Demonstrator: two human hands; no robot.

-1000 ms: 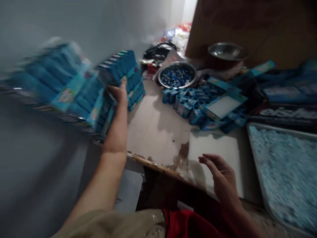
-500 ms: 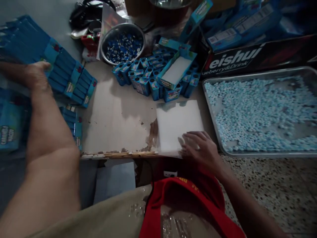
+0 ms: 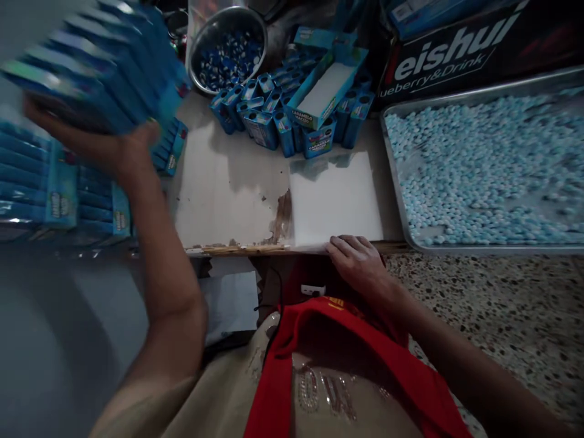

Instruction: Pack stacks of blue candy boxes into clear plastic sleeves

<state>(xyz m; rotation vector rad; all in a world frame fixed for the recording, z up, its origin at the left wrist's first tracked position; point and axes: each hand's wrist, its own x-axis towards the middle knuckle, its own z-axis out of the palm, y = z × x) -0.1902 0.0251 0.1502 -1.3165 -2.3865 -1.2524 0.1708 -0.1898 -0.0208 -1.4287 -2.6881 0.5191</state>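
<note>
A: What is the left hand [image 3: 104,152] doing with that block of blue cartons [image 3: 114,79]?

B: It's holding the block up at the left, over the wrapped packs [image 3: 27,176]. The palm is lying underneath and the thumb is pressing near one end, so the grip is spreading wide around the load. I'm guessing that's for bearing the weight from below, since the cartons are standing side by side and could be sliding apart. Blur is hiding the far fingers.

A: And the right hand [image 3: 358,261]?

B: It's resting at the front edge of the counter [image 3: 210,194], by the near edge of the white sheet [image 3: 335,204]. That grip is lying loose and unclosed, holding nothing I'm seeing; perhaps it's steadying the body while the other arm is reaching out.

A: Why is the open carton [image 3: 310,120] sitting so crookedly?

B: It's leaning across the small blue boxes [image 3: 283,131], and their uneven tops are probably tilting it. The metal bowl [image 3: 228,18] is standing just behind them.

A: The little pale-blue pieces [image 3: 479,164]?

B: They're lying spread in the tray [image 3: 483,249] on the right, its raised rim presumably containing them.
</note>
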